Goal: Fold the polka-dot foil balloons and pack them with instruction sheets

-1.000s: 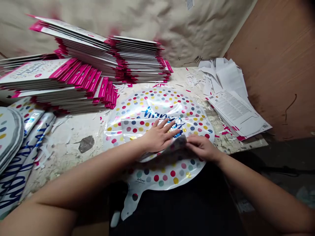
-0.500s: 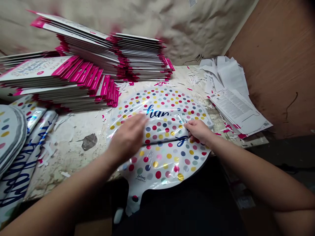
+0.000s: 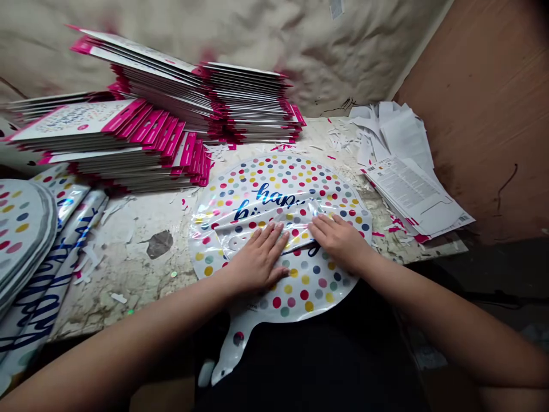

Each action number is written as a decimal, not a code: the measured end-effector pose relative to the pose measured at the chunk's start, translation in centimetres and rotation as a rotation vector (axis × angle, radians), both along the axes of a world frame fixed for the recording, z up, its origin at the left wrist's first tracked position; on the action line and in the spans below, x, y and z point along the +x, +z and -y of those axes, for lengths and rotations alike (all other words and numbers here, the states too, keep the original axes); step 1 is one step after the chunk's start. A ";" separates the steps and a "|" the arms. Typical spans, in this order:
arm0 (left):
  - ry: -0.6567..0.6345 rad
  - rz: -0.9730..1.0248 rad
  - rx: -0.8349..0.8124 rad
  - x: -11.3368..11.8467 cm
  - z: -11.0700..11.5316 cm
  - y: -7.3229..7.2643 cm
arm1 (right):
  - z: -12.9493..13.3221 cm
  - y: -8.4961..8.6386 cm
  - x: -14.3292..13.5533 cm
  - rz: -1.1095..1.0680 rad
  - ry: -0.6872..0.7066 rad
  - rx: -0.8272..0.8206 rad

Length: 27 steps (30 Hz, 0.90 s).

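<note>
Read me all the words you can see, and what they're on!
"hap…" and "bi…": blue script on the round dotted balloon; the rest is covered or unclear.
Folded foils: sideways blue script, unclear.
Small print near the balloon's tail, pink-edged packs, printed sheet, wall label: too small or blurred.

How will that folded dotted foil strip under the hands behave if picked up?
The folded foil strip looks thin and creased, so it's probably light and floppy. Its glossy glare suggests it may slide easily over the round polka-dot foil balloon beneath.
</note>
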<state>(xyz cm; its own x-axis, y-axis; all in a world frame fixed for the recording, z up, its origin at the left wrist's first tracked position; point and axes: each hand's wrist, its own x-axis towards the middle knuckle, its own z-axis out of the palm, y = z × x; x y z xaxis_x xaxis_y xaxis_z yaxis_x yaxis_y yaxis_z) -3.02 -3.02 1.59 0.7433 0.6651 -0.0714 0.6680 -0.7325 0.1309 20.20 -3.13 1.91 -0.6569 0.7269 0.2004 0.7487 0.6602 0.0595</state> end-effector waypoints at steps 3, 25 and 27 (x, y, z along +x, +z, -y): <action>0.097 -0.073 0.073 1.5 0.2 1.4 | 1.3 0.3 -0.2 -0.151 0.084 0.084; 0.000 0.458 -0.345 -1.4 0.2 0.9 | 1.5 -0.6 2.2 -0.519 0.130 -0.487; 0.390 0.512 -0.646 -0.9 -0.8 1.5 | -0.1 -0.2 1.8 -0.608 -0.154 -0.713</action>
<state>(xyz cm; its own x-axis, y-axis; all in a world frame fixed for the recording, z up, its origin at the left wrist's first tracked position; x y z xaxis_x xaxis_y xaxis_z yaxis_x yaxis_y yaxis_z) -3.89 -2.21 3.11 0.5174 0.8212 -0.2406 0.6005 -0.1481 0.7858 22.01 -3.01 1.75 -0.4730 0.8798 -0.0477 0.6008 0.2825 -0.7478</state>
